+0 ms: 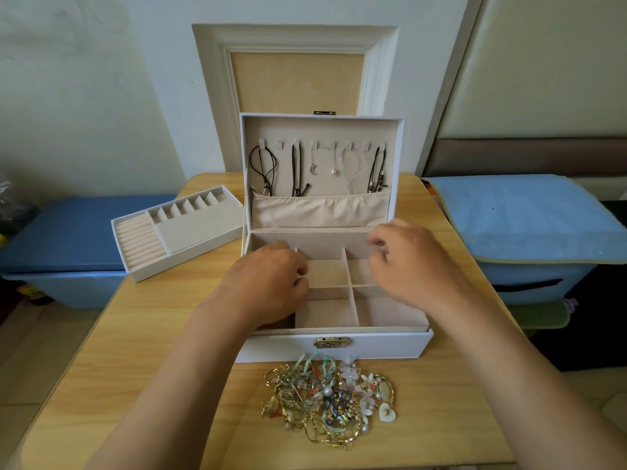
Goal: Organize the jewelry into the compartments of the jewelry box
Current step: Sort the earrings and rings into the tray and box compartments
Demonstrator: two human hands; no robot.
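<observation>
A white jewelry box (373, 344) stands open on the wooden table, its beige base split into several compartments. Several necklaces (298, 171) hang on hooks inside the raised lid above a fabric pocket. My left hand (268, 283) hovers over the left compartment with its fingers curled; whether it holds anything is hidden. Over the right rear compartments, my right hand (410, 262) has its fingertips pinched together, and I make out nothing between them. A tangled pile of jewelry (329, 401) with gold chains, pearls and ribbons lies in front of the box.
A removable white tray (176, 232) with ring rolls and small slots sits on the table to the left of the box. Blue storage bins flank the table on both sides. A framed board leans on the wall behind.
</observation>
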